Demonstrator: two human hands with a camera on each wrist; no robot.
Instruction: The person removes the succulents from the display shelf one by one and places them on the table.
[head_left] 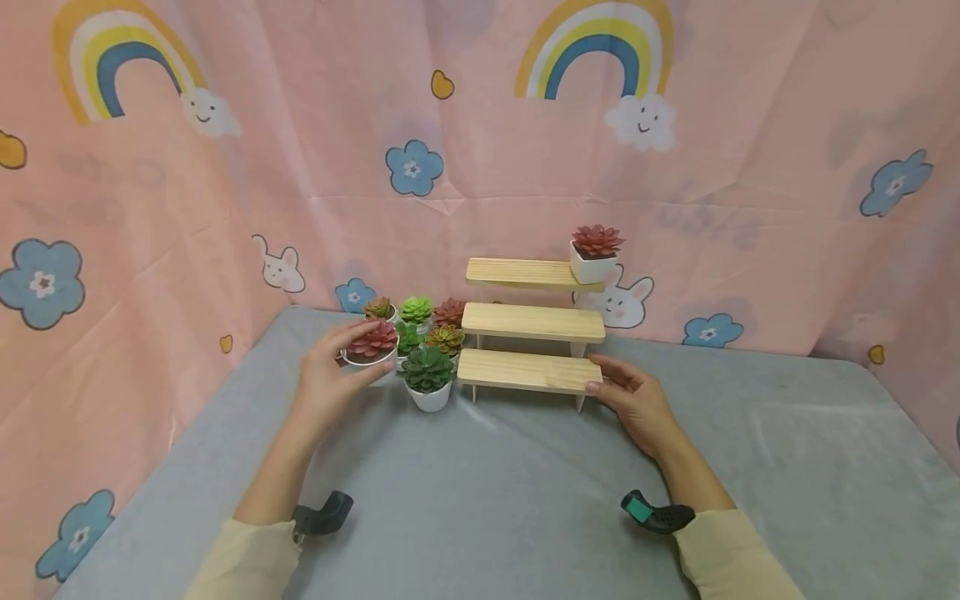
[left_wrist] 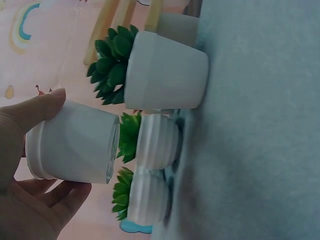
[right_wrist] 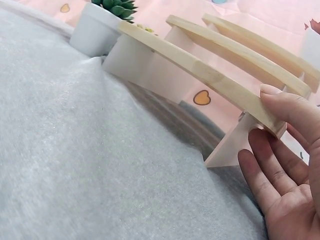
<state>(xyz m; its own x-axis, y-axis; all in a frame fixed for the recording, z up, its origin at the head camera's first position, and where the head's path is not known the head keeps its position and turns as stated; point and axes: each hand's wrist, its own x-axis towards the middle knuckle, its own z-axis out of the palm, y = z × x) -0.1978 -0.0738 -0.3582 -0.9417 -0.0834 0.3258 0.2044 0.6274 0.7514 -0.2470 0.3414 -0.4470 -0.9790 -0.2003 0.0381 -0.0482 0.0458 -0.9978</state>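
My left hand (head_left: 326,375) grips a white pot (left_wrist: 75,142) with a red succulent (head_left: 372,340), thumb on one side and fingers on the other. In the left wrist view the pot's base is off the cloth. A dark green succulent (head_left: 427,370) in a white pot stands just right of it. At the other side, my right hand (head_left: 639,407) holds the right end of the lowest board of a three-tier wooden stand (head_left: 525,370), thumb on top and fingers near the pale leg (right_wrist: 230,145). Another red succulent (head_left: 597,241) in a square white pot sits on the top board's right end.
Several small potted succulents cluster left of the stand, among them a bright green one (head_left: 416,309) and a yellowish one (head_left: 446,338). Grey cloth (head_left: 480,500) covers the table. Behind hangs a pink patterned curtain (head_left: 337,108).
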